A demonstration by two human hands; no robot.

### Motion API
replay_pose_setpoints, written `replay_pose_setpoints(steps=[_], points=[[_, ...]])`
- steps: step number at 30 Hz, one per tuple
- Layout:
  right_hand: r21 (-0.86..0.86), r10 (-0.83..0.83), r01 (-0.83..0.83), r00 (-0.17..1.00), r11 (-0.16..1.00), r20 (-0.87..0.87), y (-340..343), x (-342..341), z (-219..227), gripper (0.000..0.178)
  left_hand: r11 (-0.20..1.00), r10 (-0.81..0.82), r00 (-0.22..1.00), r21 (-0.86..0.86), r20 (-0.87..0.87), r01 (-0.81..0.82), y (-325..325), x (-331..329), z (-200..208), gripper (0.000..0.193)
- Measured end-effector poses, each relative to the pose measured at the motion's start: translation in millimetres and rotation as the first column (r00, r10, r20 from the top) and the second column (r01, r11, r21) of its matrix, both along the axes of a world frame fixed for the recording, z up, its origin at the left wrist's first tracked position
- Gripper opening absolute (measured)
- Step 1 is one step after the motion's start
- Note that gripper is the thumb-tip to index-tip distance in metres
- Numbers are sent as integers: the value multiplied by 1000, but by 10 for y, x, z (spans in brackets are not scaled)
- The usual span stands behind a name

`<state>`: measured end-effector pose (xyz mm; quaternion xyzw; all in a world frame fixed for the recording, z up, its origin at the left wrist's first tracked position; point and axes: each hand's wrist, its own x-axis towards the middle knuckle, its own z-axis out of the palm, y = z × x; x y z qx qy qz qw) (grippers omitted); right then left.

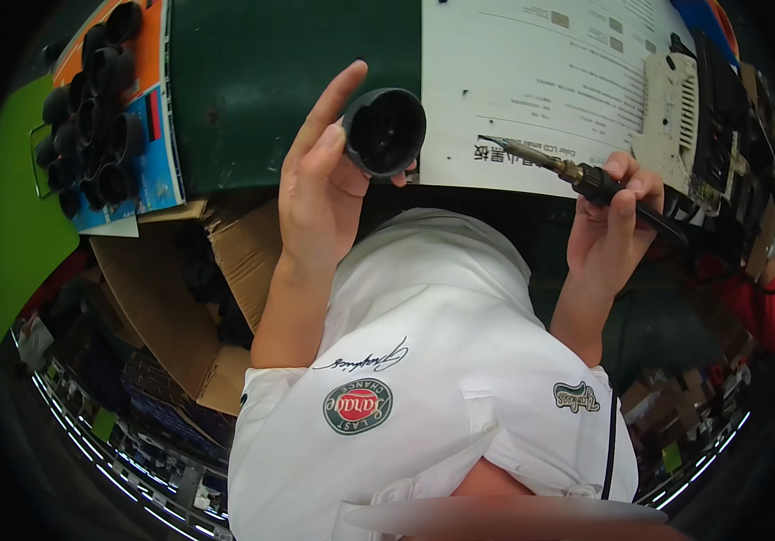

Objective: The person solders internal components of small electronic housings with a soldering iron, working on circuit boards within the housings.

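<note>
My left hand (320, 185) grips a hollow black plastic cup (413, 135), with the thumb at its rim and the index finger stretched out beside it. The cup's round opening is turned up toward me, and its inside is too dark to make out. Over the right part of the table, my right hand (618, 216) is closed around the black handle of a soldering iron (597, 184). The iron's metal tip points left toward the cup, with a gap between them.
Several similar black cups (115, 68) lie clustered on colourful printed sheets at the left. A white printed sheet (514, 54) covers part of the green tabletop (252, 108). An off-white device (672, 104) stands right; an open cardboard box (248, 261) sits below the table's left edge.
</note>
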<state>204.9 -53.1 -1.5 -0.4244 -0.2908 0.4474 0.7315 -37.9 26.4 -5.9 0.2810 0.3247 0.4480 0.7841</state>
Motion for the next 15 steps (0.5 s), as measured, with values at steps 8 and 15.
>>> replay_pose_setpoints(steps=[8,15], points=[[9,-63,62,959,998,275,-20,1,217,31,994,-94,991,-47,93,99,-122,232,-94,50],[63,-9,-61,642,996,766,135,25,398,34,988,-150,979,20,-141,154,-136,230,-152,66]])
